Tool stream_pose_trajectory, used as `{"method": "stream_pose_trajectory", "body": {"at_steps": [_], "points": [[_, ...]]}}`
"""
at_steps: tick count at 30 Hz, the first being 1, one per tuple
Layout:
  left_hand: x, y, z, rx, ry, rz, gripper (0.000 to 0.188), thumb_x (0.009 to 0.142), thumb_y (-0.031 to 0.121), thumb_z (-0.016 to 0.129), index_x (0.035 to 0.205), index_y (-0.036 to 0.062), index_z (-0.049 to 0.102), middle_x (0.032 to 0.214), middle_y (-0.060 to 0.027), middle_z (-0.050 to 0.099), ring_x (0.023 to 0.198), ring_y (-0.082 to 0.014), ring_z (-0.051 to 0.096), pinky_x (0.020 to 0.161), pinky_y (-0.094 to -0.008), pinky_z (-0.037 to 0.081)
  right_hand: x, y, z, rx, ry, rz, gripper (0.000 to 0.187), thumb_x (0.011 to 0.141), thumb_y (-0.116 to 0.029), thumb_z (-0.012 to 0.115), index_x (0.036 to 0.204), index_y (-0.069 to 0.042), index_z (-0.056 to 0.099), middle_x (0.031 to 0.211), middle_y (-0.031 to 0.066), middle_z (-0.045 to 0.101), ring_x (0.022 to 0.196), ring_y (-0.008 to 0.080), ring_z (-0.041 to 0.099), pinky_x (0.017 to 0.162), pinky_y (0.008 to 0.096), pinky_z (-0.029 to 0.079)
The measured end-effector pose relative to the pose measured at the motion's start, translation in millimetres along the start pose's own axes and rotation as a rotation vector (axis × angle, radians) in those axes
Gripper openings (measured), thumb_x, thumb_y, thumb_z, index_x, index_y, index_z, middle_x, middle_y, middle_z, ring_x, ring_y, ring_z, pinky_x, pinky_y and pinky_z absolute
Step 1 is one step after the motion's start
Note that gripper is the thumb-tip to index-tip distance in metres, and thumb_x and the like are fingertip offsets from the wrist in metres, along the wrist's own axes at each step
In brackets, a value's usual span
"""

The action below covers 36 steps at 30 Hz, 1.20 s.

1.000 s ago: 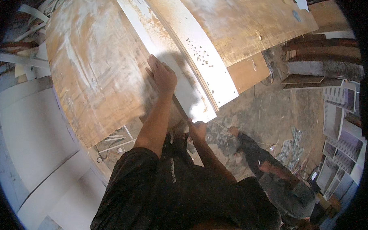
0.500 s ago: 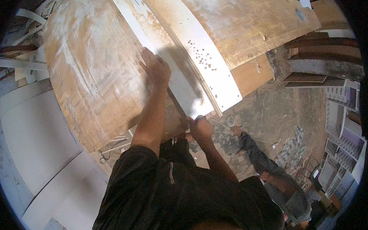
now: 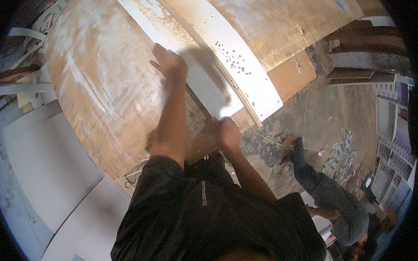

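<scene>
A long white board lies lengthwise on the worn wooden table. My left hand rests at the board's left edge, its fingers stretched out. At the board's near end is my right hand, with fingers closed; what sits inside them is hidden. Alongside, to the right, runs a narrow wooden edge strip. Beyond that strip lies a second white board, scattered with small dark bits.
A brown panel juts out under the table's right side. Large white panels stand at left. Lower right, another person crouches on the floor by crumpled silvery plastic. White shelving parts line the far right.
The left white board has shifted away from me against the strip beside it, and both my hands have moved forward with it. The other person has moved slightly to the right.
</scene>
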<state>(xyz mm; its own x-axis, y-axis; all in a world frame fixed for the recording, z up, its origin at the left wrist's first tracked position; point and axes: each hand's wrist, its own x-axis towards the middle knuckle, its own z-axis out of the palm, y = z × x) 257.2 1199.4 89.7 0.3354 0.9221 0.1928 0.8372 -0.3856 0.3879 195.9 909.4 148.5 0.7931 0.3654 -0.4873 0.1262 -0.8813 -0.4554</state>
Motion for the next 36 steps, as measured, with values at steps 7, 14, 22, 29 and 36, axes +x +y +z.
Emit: {"method": "stream_pose_trajectory", "body": {"at_steps": [7, 14, 22, 29, 36], "points": [[23, 2, 0, -0.02, -0.117, -0.031, 0.056, 0.1, 0.019, 0.029, 0.152, -0.0006, 0.018, 0.16, -0.0131, 0.021, 0.149, -0.0288, 0.016, 0.119, -0.0552, 0.007, 13, -41, -3, -0.093, 0.021, 0.04, 0.047, 0.094, -0.046, 0.058, 0.091, 0.002, 0.061, 0.084, 0.0248, 0.067, 0.081, 0.0425, 0.067, 0.068, 0.0517, 0.051], [50, -12, 13, 0.01, -0.05, -0.018, 0.056, 0.102, 0.022, 0.028, 0.152, 0.0004, 0.016, 0.16, -0.0124, 0.02, 0.149, -0.0272, 0.017, 0.118, -0.0553, 0.009, 22, -68, 3, 0.01, 0.088, 0.019, 0.047, 0.092, -0.043, 0.058, 0.085, 0.004, 0.06, 0.075, 0.027, 0.066, 0.071, 0.0466, 0.065, 0.064, 0.053, 0.051], [74, -15, 14, 0.233, -0.06, 0.031, 0.06, 0.099, 0.028, 0.035, 0.152, 0.0032, 0.023, 0.162, -0.0107, 0.014, 0.15, -0.0261, 0.013, 0.118, -0.0564, 0.009, 39, -86, 11, 0.018, 0.126, -0.007, 0.049, 0.091, -0.044, 0.062, 0.083, 0.004, 0.058, 0.075, 0.0269, 0.065, 0.073, 0.0446, 0.066, 0.065, 0.0521, 0.053], [94, -24, 21, 0.266, -0.104, 0.088, 0.063, 0.096, 0.029, 0.04, 0.15, -0.0015, 0.026, 0.159, -0.0145, 0.019, 0.149, -0.0291, 0.013, 0.117, -0.0573, 0.009, 53, -103, 14, 0.115, 0.056, 0.048, 0.049, 0.09, -0.044, 0.064, 0.082, 0.004, 0.061, 0.077, 0.0272, 0.065, 0.078, 0.0444, 0.066, 0.069, 0.0492, 0.053], [121, -25, 32, 0.219, 0.009, 0.081, 0.064, 0.095, 0.028, 0.04, 0.148, -0.005, 0.026, 0.159, -0.0157, 0.02, 0.147, -0.029, 0.017, 0.117, -0.0577, 0.012, 71, -117, 25, 0.169, 0.083, 0.037, 0.049, 0.088, -0.043, 0.068, 0.082, 0.006, 0.06, 0.075, 0.0267, 0.065, 0.074, 0.0447, 0.065, 0.069, 0.0497, 0.052]]}}
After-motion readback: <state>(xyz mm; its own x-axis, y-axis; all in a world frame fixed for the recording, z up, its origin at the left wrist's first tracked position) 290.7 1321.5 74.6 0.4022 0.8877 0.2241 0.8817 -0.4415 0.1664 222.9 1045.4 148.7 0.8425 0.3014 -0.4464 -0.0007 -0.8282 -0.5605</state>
